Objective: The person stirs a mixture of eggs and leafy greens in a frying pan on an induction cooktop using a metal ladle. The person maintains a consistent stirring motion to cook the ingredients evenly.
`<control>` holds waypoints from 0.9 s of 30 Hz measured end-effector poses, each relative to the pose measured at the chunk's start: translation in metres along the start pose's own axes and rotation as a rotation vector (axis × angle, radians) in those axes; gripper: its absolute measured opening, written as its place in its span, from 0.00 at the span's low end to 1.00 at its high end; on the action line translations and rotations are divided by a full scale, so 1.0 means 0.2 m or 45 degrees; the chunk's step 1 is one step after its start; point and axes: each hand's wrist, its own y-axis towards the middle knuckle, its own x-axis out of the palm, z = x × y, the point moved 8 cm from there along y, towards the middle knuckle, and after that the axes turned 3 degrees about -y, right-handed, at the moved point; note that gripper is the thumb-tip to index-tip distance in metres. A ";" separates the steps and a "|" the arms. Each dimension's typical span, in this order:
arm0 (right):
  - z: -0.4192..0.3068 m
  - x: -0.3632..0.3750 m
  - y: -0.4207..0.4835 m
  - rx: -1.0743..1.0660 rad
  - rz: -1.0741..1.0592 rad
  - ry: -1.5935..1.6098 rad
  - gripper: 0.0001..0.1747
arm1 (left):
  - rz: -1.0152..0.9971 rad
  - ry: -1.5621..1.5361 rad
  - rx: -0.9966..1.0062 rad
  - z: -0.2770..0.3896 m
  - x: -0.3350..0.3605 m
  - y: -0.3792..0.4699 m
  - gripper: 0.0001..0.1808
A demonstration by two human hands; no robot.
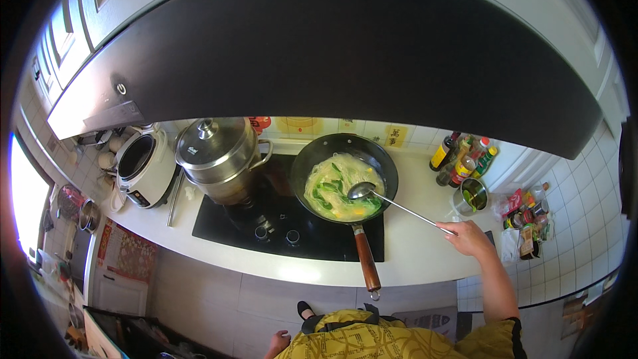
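Observation:
A long-handled metal ladle [414, 216] is held near its handle's end by my right hand [467, 237]. Its bowl rests among thin noodles [324, 172] with green leaves and yellow bits, in broth inside a dark wok [380, 155]. The wok sits on the right side of a black glass cooktop [219, 224], its wooden handle [366, 259] pointing towards me past the counter edge. Low by my side hangs my left hand [280, 340], partly curled and touching neither wok nor counter; whether anything is in it cannot be told.
Left of the wok stands a lidded steel steamer pot [217, 152], then a rice cooker [149, 172] with its lid up. Sauce bottles [463, 164], a metal container [471, 195] and seasoning packets [528, 219] stand at the right. A dark range hood [319, 50] overhangs the cooktop.

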 end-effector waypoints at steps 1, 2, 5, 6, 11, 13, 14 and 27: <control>-0.02 -0.02 -0.01 -0.034 0.016 0.031 0.21 | 0.016 -0.026 -0.007 -0.05 0.01 0.03 0.22; -0.03 -0.04 -0.02 -0.069 0.031 0.062 0.21 | 0.032 -0.053 -0.015 -0.10 0.02 0.06 0.22; -0.04 -0.02 0.06 -0.046 -0.001 0.131 0.22 | 0.009 -0.087 0.030 -0.09 0.03 0.06 0.21; -0.02 0.01 0.10 -0.069 0.053 0.210 0.22 | -0.006 -0.026 0.044 0.02 0.01 0.00 0.21; -0.04 0.20 0.32 0.063 0.102 0.455 0.22 | -0.005 0.022 0.084 0.18 -0.07 -0.09 0.21; -0.07 0.28 0.38 0.103 0.067 0.524 0.23 | 0.000 -0.016 0.077 0.15 -0.06 -0.08 0.21; -0.07 0.30 0.40 0.123 0.049 0.559 0.23 | 0.003 -0.034 0.074 0.14 -0.06 -0.07 0.22; -0.02 -0.22 0.00 -0.053 0.111 0.045 0.21 | 0.018 -0.011 0.016 -0.04 -0.05 -0.16 0.23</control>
